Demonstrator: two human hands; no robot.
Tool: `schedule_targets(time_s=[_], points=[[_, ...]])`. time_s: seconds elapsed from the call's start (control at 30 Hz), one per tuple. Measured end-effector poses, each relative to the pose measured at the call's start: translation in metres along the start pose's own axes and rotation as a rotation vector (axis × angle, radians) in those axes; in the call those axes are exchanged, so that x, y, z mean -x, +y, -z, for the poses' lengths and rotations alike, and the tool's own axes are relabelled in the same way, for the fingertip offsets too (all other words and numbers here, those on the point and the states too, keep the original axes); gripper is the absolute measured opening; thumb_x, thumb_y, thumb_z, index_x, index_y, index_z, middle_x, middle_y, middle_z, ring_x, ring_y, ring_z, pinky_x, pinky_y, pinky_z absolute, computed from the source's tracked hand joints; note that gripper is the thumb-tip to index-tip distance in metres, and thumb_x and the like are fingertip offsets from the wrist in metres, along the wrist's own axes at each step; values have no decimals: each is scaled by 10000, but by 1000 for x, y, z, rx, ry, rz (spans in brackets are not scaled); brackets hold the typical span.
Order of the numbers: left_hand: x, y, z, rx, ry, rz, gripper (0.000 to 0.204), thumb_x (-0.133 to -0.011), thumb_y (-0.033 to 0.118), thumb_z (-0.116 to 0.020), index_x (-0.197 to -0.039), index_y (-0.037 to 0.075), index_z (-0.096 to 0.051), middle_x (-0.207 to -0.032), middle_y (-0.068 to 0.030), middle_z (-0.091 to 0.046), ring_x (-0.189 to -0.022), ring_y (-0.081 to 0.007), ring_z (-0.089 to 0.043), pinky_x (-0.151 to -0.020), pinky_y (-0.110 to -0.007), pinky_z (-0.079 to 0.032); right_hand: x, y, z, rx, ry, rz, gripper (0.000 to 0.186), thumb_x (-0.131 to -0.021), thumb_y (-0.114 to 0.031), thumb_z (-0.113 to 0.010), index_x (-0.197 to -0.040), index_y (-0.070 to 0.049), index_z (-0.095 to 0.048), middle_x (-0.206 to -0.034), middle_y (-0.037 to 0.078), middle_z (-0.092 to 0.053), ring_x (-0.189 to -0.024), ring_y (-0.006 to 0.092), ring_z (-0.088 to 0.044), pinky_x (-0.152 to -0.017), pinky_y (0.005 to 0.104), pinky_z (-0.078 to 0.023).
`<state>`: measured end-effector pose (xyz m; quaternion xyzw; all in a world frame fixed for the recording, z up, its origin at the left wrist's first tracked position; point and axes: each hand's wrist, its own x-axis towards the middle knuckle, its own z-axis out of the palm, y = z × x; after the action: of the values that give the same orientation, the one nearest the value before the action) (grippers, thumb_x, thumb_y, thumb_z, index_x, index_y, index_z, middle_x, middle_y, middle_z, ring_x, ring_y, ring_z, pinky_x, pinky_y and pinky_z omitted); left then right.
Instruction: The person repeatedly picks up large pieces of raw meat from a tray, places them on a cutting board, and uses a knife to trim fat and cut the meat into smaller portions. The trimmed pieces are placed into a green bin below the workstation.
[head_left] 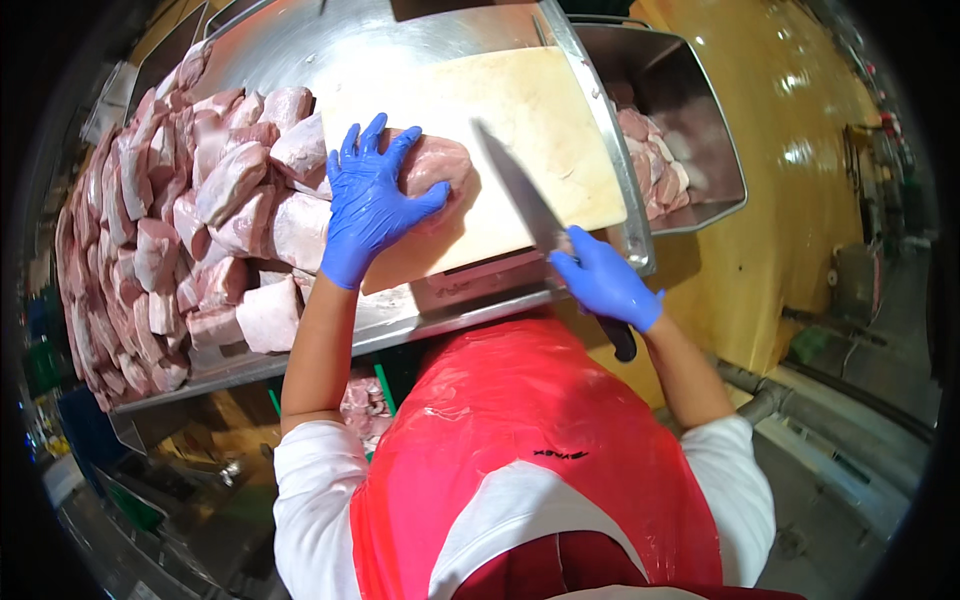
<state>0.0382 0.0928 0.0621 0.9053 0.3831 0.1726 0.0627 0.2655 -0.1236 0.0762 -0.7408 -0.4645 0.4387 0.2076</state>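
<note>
My left hand (375,200), in a blue glove, lies with spread fingers on a piece of raw pale-pink meat (440,165) on a cream cutting board (525,85). My right hand (600,280), also gloved in blue, is closed on the dark handle of a long knife (508,175). The blade is slightly blurred and points up and left over the board, a short way right of the meat. A large pile of raw meat cuts (235,185) covers the steel surface left of the board, reaching up to my left hand and wrist.
The board rests on a steel table (260,50) with a raised metal edge. A steel bin (715,150) holding meat pieces is at its right, above a yellowish floor (800,220). More meat (360,405) shows below the table near my red apron, beside a green container edge.
</note>
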Motion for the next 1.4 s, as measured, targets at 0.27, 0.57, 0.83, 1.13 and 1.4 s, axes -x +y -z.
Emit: schedule_targets(time_s=[0.27,0.57,0.83,1.13,1.4], points=[[14,75,4,1611,-41,585,638,-988,490,-582,-1482,100,-482,-1510,-182,-459,-1414,-372,-424,-1160,-501,-337,-41,23,43,-1502,-640,94,261,-1074,-241,-450,-919,-42,-517,-622,107,-551,-322,129,-436,-305,269,-385],[142,-29,33,2630,301,283,516,-1071,402,-377,-1321,-17,-545,-1311,-252,-603,-1208,-405,-586,-1022,-513,-467,-48,-90,-45,-605,-440,280,200,-1035,-235,-589,-1039,-41,-538,-721,67,-605,-472,100,-551,-428,247,-445],[243,-41,32,159,130,655,488,-926,292,-689,-1332,38,-596,-1362,-240,-590,-1281,-399,-558,-1087,-478,-442,-67,-96,-63,-562,-173,88,207,-1045,-254,-569,-1084,-55,-523,-722,78,-612,-477,126,-564,-438,259,-476],[-70,8,-71,1110,-185,233,453,-991,425,-555,-1129,16,-691,-1109,-246,-690,-991,-378,-669,-871,-435,-542,-54,-21,-25,-1091,73,45,263,-1039,-272,-532,-1060,-24,-616,-1152,164,-674,-1166,410,-642,-970,591,-559],[106,-39,-19,634,622,330,383,-831,194,-799,-1179,73,-696,-1186,-135,-642,-1207,-319,-568,-1056,-403,-447,-80,129,174,-1270,838,186,481,-1006,-256,-436,-1275,139,-384,-1491,367,-390,-1391,549,-377,-1193,646,-311]])
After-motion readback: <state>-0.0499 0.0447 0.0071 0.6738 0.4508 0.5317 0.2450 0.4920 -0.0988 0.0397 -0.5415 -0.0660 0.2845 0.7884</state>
